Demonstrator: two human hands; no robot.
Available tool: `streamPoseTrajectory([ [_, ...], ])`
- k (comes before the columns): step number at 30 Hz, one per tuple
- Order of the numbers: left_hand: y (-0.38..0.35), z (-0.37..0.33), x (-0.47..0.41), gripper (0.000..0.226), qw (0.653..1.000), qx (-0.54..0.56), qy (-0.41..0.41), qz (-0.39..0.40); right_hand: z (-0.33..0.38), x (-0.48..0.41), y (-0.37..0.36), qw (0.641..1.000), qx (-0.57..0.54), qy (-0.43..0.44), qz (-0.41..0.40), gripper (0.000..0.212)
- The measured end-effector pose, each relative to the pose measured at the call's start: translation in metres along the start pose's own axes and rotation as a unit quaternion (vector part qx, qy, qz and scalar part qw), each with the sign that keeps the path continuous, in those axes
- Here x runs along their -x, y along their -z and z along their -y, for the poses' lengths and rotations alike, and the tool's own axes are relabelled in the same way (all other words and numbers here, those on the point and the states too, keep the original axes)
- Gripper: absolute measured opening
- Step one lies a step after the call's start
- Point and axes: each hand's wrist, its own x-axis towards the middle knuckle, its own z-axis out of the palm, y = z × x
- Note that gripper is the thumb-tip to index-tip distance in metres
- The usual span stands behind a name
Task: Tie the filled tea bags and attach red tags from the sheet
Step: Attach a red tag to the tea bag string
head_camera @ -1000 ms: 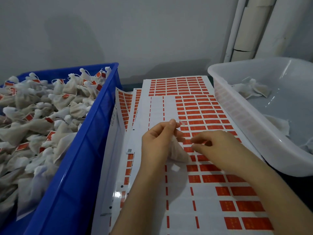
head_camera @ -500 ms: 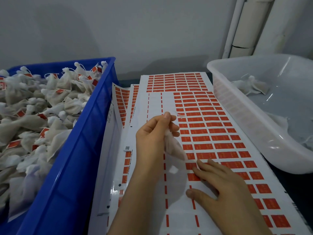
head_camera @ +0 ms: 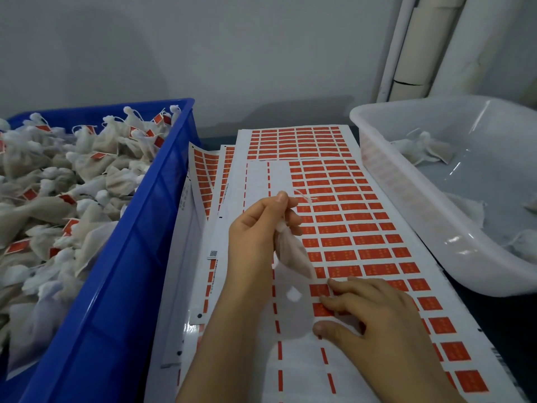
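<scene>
Head view: right hand (head_camera: 377, 312) stays pressing the tag sheet (head_camera: 363, 228).

Left hand (head_camera: 255, 228) pinches small white mesh tea bag (head_camera: 293, 254) above white sheet of red rectangular tags (head_camera: 348, 228); right hand (head_camera: 374, 312) fingertips (head_camera: 334, 283) press the sheet.

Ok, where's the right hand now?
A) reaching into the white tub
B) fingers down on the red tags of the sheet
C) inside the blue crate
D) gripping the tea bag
B: the right hand lies with its fingertips on the tag sheet, while the left hand pinches the tea bag above it.
</scene>
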Motion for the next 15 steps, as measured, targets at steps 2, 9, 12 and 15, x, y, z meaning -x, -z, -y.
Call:
streamPoseTrajectory([
  [2,0.000,-0.002,0.000,0.022,1.000,0.005,-0.002,0.003,0.001,-0.001,0.002,1.000,-0.001,0.001,-0.004,0.072],
  [9,0.001,-0.001,0.000,0.021,1.000,0.007,0.002,0.000,0.012,-0.001,0.007,0.997,0.028,0.039,-0.060,0.039],
  [12,0.001,0.000,0.000,0.021,1.000,0.003,0.008,0.000,0.013,0.002,0.002,0.988,0.021,0.059,-0.138,0.020],
  [15,-0.001,0.001,0.000,0.026,1.000,-0.004,0.022,0.003,0.010,0.003,-0.002,0.984,0.021,0.097,-0.148,0.020],
])
